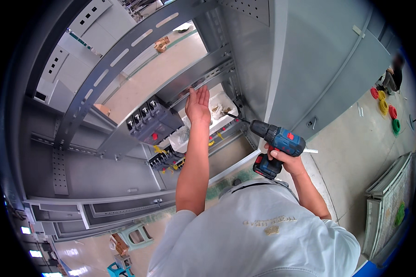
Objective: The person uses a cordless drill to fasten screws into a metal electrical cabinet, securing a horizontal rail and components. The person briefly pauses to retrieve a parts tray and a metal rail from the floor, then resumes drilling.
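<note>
My left hand (198, 107) reaches into a grey metal cabinet (97, 175), palm turned up and fingers stretched out. Its fingertips lie at a slotted crossbar (211, 74); whether they press on it I cannot tell. My right hand (284, 159) grips a blue and black cordless drill (282, 138) by its handle. The drill's long thin bit (235, 118) points left into the cabinet. Behind the bit's tip sits a white foam tray (230, 102) with small metal parts. Left of my left hand is a dark circuit breaker (157, 122) with a red button.
A large grey door panel (319, 69) stands at the right. Beyond it are coloured cable coils (383, 107) and a crouching person (394, 76). Stacked frames (379, 203) lean at far right. A green stool (137, 236) and cardboard box (120, 244) stand at lower left.
</note>
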`<state>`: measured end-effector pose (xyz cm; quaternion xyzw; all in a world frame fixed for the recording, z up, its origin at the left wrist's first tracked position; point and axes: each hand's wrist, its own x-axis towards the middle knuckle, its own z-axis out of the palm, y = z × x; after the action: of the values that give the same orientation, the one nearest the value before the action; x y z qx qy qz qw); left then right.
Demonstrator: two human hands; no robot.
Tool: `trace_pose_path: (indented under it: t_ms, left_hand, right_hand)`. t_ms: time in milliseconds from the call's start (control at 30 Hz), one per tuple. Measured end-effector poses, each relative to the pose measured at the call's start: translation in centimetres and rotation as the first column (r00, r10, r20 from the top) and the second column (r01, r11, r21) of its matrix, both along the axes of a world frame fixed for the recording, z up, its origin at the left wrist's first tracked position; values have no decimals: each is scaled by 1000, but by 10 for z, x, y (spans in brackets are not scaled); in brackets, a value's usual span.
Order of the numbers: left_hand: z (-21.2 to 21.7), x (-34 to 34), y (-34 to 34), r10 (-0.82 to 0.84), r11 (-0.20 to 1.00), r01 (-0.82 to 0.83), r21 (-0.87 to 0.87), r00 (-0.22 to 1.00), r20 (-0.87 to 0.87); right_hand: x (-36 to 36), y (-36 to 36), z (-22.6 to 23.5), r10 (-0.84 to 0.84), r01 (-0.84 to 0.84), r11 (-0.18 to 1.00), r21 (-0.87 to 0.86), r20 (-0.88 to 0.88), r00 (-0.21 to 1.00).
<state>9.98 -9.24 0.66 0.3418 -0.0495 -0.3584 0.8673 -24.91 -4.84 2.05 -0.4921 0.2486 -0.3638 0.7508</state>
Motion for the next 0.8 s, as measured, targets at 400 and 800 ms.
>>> trace_pose_path:
  t_ms: [400,800]
  left_hand:
    - [4,-7,-7,68,998,-68,-16,998,12]
    - [1,-6,-3,54,998,-55,15,997,56]
  right_hand:
    - [8,-2,-7,-36,36,999,18,-11,999]
    - [17,13,-5,-57,57,998,26,14,998]
